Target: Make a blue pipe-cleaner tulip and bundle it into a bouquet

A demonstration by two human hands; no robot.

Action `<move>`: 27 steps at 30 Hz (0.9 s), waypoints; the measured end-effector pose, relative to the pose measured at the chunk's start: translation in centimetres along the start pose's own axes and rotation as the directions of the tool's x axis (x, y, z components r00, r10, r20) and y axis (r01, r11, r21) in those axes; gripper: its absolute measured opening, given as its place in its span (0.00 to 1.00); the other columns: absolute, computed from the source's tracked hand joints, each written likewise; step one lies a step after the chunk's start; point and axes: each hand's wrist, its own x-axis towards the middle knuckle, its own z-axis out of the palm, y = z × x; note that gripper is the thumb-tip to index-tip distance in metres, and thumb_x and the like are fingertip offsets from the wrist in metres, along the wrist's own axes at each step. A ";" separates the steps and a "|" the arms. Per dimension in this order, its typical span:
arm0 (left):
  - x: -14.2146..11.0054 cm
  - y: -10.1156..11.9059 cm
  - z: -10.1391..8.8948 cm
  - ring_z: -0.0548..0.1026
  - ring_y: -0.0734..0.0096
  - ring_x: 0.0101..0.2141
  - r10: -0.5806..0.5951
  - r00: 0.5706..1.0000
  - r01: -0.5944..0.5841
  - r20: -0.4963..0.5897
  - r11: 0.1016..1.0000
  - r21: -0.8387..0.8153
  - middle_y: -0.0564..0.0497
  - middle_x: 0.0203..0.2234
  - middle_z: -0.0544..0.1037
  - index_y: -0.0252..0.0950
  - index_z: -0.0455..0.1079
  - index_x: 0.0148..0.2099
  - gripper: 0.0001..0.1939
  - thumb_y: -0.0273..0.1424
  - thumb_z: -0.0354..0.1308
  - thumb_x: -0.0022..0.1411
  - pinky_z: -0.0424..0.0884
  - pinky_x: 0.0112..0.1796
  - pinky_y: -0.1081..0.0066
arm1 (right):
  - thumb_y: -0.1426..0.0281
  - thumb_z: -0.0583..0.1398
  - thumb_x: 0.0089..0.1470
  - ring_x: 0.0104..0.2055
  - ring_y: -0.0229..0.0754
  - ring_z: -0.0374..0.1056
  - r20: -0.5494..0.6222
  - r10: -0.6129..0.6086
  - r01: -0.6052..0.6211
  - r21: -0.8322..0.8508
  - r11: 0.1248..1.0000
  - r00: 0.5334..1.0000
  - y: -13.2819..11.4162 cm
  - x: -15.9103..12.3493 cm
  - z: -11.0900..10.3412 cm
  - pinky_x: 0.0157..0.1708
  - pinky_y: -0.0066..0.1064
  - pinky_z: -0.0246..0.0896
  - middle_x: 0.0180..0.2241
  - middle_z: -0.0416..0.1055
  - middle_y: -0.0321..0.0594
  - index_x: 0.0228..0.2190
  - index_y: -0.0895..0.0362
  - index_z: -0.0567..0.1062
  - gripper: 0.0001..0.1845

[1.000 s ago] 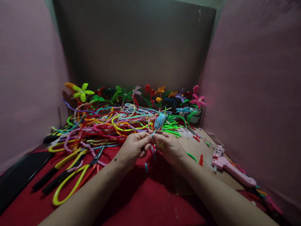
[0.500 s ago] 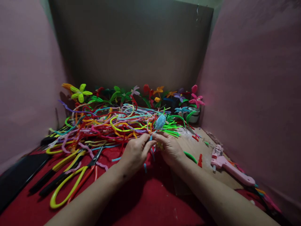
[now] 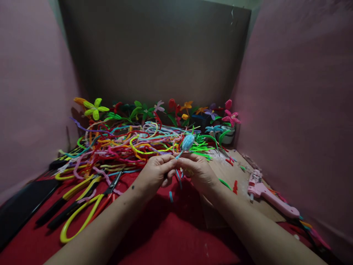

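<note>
A light blue pipe-cleaner flower bud (image 3: pixel 188 142) stands tilted above my hands, its thin blue stem running down between my fingertips. My left hand (image 3: pixel 160 170) pinches the stem from the left, thumb against forefinger. From the other side my right hand (image 3: pixel 197 171) closes on the same stem, its fingertips meeting those of the left. The stem's lower end is mostly hidden by the fingers. Below them, a short blue pipe-cleaner piece (image 3: pixel 171 196) lies on the red cloth (image 3: pixel 176 239).
Behind my hands spreads a heap of coloured pipe cleaners (image 3: pixel 118 143), with finished flowers (image 3: pixel 95 109) along the back. Scissors (image 3: pixel 111 186) and black-and-yellow pliers (image 3: pixel 70 195) lie at left. A pink glue gun (image 3: pixel 271 198) rests at right beside a cardboard sheet (image 3: pixel 242 180).
My left hand has rolled slightly, its fingers now curled under the stem and its wrist shifted left. The bud stays nearly in place, tipped a little more to the right.
</note>
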 end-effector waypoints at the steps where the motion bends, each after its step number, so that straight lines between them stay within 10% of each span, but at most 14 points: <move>1: 0.0 0.0 -0.1 0.53 0.87 0.09 -0.010 0.999 0.012 0.035 0.998 -0.063 0.60 0.11 0.59 0.32 0.64 0.29 0.11 0.35 0.53 0.57 0.48 0.12 0.82 | 0.70 0.64 0.43 0.17 0.26 0.47 0.014 0.015 -0.016 0.032 0.999 1.000 0.0 0.0 -0.1 0.18 0.23 0.39 0.16 0.60 0.29 0.22 0.61 0.73 0.06; 12: -0.1 -0.8 -0.5 0.42 0.87 0.09 -0.006 0.959 0.110 0.283 0.929 -0.353 0.63 0.11 0.52 0.34 0.65 0.31 0.09 0.31 0.49 0.61 0.47 0.11 0.81 | 0.71 0.65 0.40 0.22 0.29 0.61 0.080 0.110 -0.124 0.193 0.973 0.991 0.3 0.2 0.0 0.20 0.20 0.47 0.21 0.69 0.34 0.30 0.59 0.76 0.09; 17: -0.1 -0.7 0.0 0.52 0.83 0.11 0.084 0.994 -0.093 0.066 0.985 0.143 0.60 0.12 0.58 0.35 0.63 0.29 0.12 0.38 0.49 0.60 0.51 0.14 0.79 | 0.72 0.65 0.38 0.21 0.28 0.58 -0.042 0.071 -0.061 0.199 0.978 0.997 0.5 0.3 -0.1 0.19 0.21 0.47 0.20 0.68 0.32 0.25 0.59 0.76 0.06; 23: -0.1 -2.0 -0.2 0.63 0.77 0.21 0.524 0.851 -0.275 -0.018 0.475 0.836 0.54 0.20 0.67 0.36 0.67 0.30 0.07 0.31 0.49 0.57 0.59 0.25 0.75 | 0.72 0.66 0.37 0.21 0.28 0.56 -0.127 0.042 -0.020 0.166 0.986 0.991 0.6 0.1 0.5 0.19 0.22 0.46 0.21 0.68 0.33 0.24 0.60 0.76 0.06; 27: 0.0 -1.5 -0.1 0.61 0.79 0.17 0.417 0.904 -0.240 -0.098 0.683 0.690 0.56 0.15 0.64 0.36 0.66 0.28 0.11 0.33 0.48 0.59 0.57 0.20 0.78 | 0.70 0.65 0.40 0.23 0.29 0.57 -0.071 0.015 -0.007 0.110 0.994 0.997 0.2 -0.2 0.8 0.21 0.23 0.49 0.24 0.69 0.34 0.25 0.60 0.76 0.07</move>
